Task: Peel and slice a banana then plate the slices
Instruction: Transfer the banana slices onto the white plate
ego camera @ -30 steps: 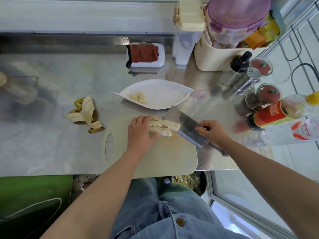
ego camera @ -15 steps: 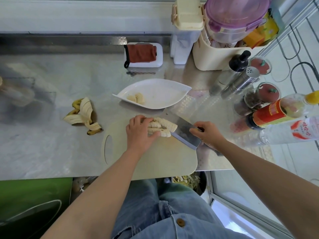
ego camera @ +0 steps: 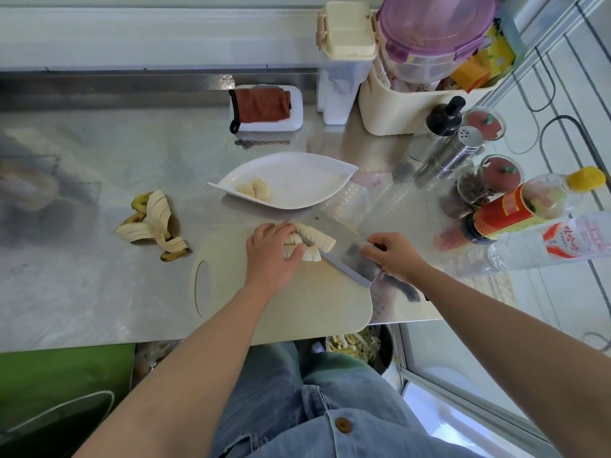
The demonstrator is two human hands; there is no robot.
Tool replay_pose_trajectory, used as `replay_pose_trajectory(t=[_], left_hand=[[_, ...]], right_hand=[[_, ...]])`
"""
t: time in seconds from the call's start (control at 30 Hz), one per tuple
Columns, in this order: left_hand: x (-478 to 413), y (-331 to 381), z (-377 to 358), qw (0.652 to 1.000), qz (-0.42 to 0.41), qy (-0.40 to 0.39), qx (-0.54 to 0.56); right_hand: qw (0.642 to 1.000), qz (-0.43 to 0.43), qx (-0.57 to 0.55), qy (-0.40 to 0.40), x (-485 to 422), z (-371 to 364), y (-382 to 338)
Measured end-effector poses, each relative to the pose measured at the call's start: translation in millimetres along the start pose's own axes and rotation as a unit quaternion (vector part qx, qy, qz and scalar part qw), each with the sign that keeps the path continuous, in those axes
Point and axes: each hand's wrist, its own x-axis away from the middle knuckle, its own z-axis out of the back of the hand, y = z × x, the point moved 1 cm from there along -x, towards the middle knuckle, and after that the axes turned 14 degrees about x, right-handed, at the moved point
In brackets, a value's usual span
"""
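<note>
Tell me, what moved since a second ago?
The right hand slid the knife left, so its blade is now tight against the slices on the board. Nothing was picked up or let go. The left hand stayed on the slices, and the plate and peel did not move.
</note>
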Motion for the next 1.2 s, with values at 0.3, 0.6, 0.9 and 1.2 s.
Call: replay_pose_trajectory(t=[0.3, 0.6, 0.9, 1.2], left_hand=[[-0.5, 3.0, -3.3, 0.999, -0.022, -0.013, 0.031], [1.8, 3.3, -5.8, 0.999, -0.031, -0.014, 0.038], [1.0, 25.0, 1.4, 0.995, -0.103, 0.017, 0.002], [-26.5, 34.7, 30.8, 0.995, -0.084, 0.022, -0.041]], right_hand=[[1.0, -0.002, 0.011, 0.017, 2.6, -0.6, 3.5], [1.0, -0.019, -0.022, 0.009, 5.3, -3.7, 2.0], [0.995, -0.031, -0.092, 0.014, 8.6, 9.6, -0.1], [0.995, -0.009, -0.093, 0.038, -21.1, 23.2, -48.6]])
